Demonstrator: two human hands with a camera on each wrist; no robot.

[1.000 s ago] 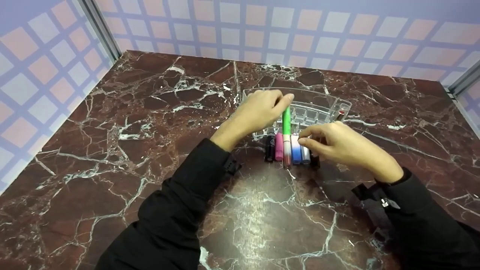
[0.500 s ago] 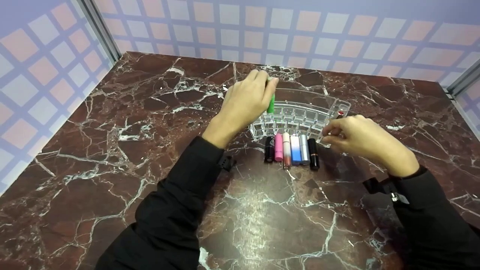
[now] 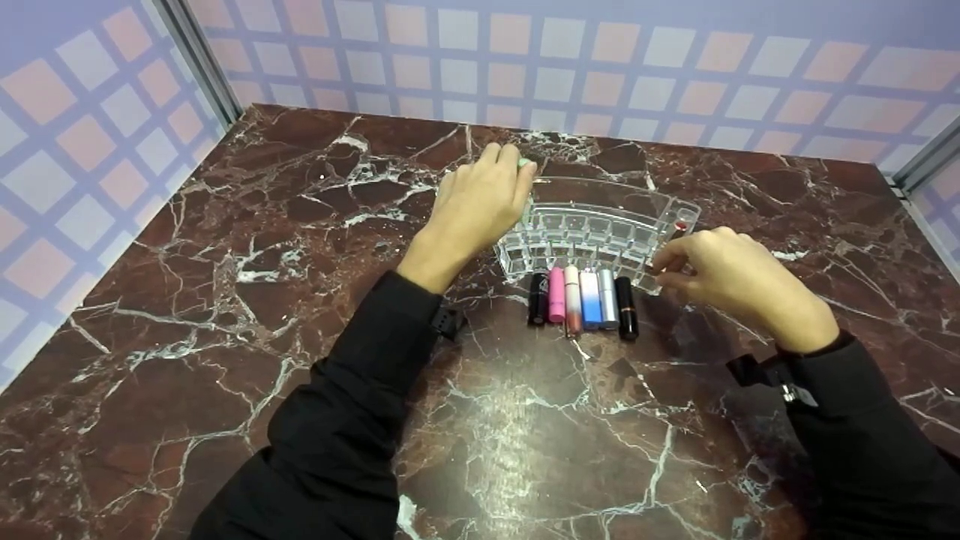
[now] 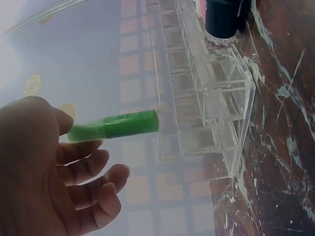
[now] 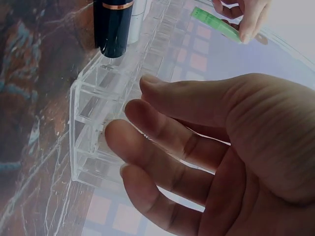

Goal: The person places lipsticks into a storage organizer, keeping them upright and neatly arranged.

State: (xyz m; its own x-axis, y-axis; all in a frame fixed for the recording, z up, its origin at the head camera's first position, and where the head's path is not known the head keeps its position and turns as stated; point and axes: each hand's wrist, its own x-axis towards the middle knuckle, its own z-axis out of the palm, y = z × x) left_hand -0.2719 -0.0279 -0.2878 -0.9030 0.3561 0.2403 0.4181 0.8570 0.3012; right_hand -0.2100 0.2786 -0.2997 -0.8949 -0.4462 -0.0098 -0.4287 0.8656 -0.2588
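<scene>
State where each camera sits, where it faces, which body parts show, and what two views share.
Head: on the head, facing forward and down at the clear divided organizer; left hand, right hand, black sleeves.
Left wrist: on that wrist, facing the green tube; left hand only.
Right wrist: on that wrist, facing the organizer; both hands.
Both wrist views share the green tube.

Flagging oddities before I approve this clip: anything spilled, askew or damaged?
Nothing stands out: six tubes lie in a row in front of the clear rack, and the left hand holds the green tube.
</scene>
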